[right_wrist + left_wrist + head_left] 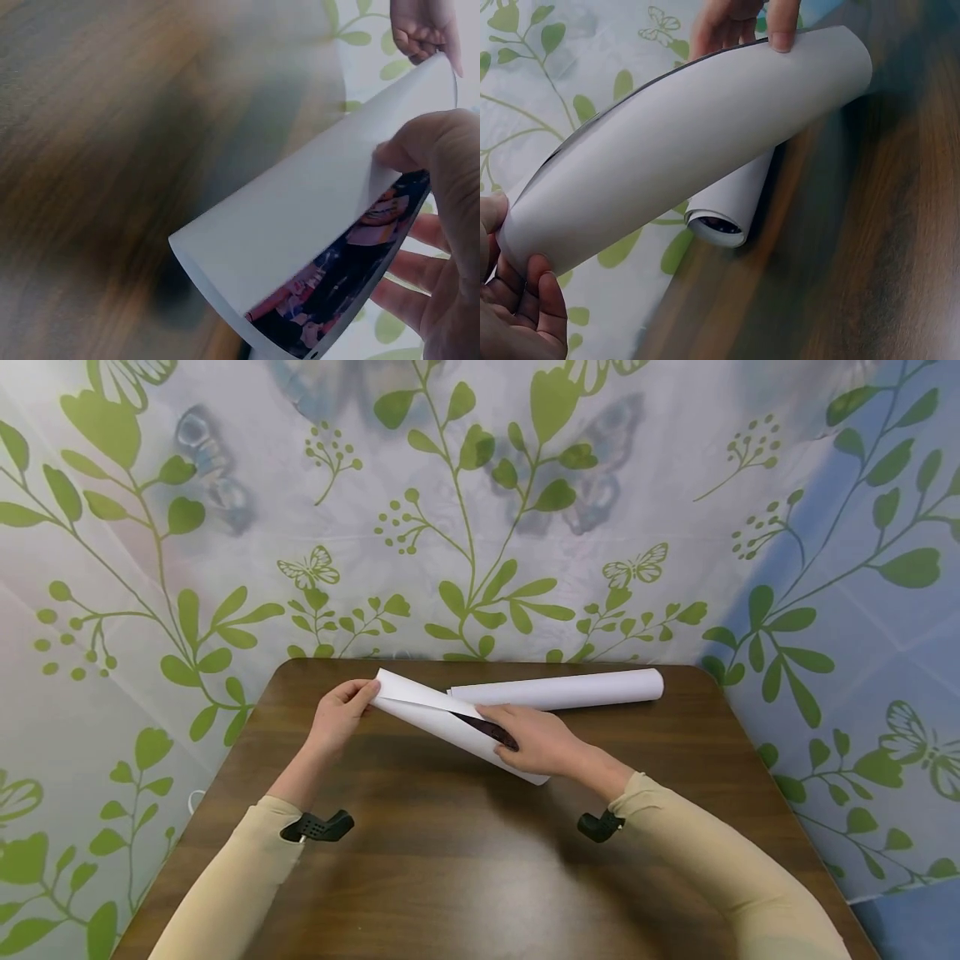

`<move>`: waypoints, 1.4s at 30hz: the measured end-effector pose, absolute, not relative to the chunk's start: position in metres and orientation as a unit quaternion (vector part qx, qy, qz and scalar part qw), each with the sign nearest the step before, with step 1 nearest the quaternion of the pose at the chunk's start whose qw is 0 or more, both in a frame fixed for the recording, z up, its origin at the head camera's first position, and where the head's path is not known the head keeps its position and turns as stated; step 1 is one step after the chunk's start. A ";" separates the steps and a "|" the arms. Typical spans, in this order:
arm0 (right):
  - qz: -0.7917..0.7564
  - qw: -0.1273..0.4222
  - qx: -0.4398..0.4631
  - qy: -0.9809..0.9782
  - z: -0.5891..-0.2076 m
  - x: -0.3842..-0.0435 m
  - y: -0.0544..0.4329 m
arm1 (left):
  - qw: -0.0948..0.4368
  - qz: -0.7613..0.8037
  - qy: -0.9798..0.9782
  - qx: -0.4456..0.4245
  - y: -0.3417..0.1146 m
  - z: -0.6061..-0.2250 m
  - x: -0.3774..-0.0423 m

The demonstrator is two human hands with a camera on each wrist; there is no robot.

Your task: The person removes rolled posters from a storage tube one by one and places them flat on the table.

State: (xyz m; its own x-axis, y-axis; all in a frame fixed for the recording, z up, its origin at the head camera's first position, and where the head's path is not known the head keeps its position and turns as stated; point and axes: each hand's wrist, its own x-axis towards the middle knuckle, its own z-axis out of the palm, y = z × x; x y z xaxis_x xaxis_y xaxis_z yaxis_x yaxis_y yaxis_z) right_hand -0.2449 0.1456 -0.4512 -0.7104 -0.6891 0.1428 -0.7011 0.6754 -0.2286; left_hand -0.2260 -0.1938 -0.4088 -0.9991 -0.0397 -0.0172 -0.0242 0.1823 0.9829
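Note:
A rolled poster (450, 732), white on the outside, is held at a slant above the table. My left hand (336, 717) pinches its left end between thumb and fingers. Nearer the other end, my right hand (542, 742) grips the loose edge, thumb on the white side and fingers behind. Along the partly opened seam, a dark printed picture (337, 277) with pink and red patches shows inside the roll. A second rolled poster (570, 689) lies on the table behind; its curled end (718, 229) appears in the left wrist view.
The brown wood-grain table (450, 877) has rounded far corners. Right behind it hangs a curtain (495, 552) printed with green leaves and butterflies. Black wrist mounts (326, 826) stick out from both sleeves over the table.

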 end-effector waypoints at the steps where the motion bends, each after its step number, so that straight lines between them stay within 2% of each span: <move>1: 0.131 0.022 0.377 -0.917 -0.452 -0.244 0.147 | 0.004 -0.641 -0.767 0.024 -0.193 -0.412 -0.228; 12: 0.134 0.042 0.360 -0.922 -0.454 -0.241 0.156 | 0.009 -0.649 -0.760 0.031 -0.193 -0.449 -0.251; 27: 0.107 0.089 0.339 -0.930 -0.451 -0.244 0.155 | 0.010 -0.653 -0.757 0.010 -0.187 -0.449 -0.252; 38: 0.118 0.100 0.301 -0.941 -0.452 -0.245 0.156 | -0.002 -0.665 -0.747 -0.010 -0.184 -0.443 -0.252; 42: 0.145 0.083 0.290 -0.942 -0.453 -0.245 0.156 | -0.008 -0.672 -0.740 -0.017 -0.183 -0.441 -0.252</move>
